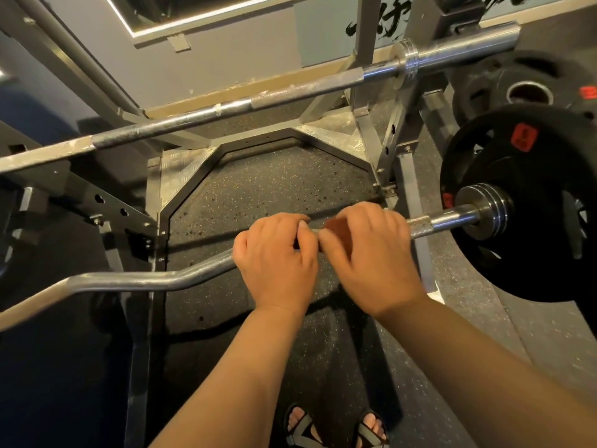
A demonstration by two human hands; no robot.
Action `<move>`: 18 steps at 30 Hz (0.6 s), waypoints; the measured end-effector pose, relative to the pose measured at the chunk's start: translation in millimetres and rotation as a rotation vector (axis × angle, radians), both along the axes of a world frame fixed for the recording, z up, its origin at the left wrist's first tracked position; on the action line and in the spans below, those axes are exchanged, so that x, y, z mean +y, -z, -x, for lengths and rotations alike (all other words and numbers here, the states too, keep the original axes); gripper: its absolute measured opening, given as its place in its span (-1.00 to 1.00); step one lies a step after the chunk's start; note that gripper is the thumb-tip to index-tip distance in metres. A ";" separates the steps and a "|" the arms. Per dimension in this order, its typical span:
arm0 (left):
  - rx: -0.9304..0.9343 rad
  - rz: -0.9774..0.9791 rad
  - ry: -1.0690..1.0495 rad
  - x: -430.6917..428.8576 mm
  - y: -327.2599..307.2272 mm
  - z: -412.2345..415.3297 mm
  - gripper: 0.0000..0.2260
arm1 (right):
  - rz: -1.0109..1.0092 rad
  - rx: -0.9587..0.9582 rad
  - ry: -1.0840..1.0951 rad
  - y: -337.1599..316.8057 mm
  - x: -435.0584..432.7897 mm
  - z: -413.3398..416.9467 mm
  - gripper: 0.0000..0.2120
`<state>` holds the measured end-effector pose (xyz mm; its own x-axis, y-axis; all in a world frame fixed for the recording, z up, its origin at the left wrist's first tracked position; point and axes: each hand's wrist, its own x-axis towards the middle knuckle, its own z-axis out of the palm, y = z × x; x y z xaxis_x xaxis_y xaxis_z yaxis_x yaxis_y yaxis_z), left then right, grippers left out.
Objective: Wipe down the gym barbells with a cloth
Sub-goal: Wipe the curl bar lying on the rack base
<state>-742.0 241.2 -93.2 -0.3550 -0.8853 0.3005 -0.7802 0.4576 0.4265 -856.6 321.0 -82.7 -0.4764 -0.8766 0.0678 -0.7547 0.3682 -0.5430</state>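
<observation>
The left hand (274, 257) curled its grip round the bent barbell (129, 281). Just beside it, the right hand's (371, 253) grip clamped a red-brown cloth (339, 229) against the bar, near the black plate (533, 253).

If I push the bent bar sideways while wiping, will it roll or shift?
Probably heavy and slow to shift: a big black plate loads its right end. The bent bar likely resists rolling, given its cranked shape.

Curl bar (139, 281) free leftward, plate (533, 253) (black) blocks right, 1 barbell (290, 92) beyond
</observation>
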 end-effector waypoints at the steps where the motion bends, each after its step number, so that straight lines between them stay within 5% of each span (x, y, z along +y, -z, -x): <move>1: -0.010 0.009 -0.007 -0.2 0.0 0.2 -0.76 | 0.005 0.006 -0.036 2.3 1.7 -1.6 -0.59; 8: -0.087 0.053 -0.050 9.0 4.2 7.1 -0.86 | 0.038 0.069 -0.188 11.1 36.2 36.7 -0.74; 15: -0.077 0.017 -0.004 13.7 8.2 12.7 -0.67 | 0.102 -0.125 0.311 6.8 46.4 50.6 -0.72; 18: -0.114 0.024 0.069 19.3 9.3 23.2 -0.64 | 0.159 -0.120 0.190 15.3 42.9 18.8 -0.80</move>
<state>-765.2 260.5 -102.4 -0.4481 -0.8506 0.2752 -0.7892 0.5210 0.3253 -875.4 364.0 -98.0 -0.6440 -0.7538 0.1306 -0.6072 0.3998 -0.6866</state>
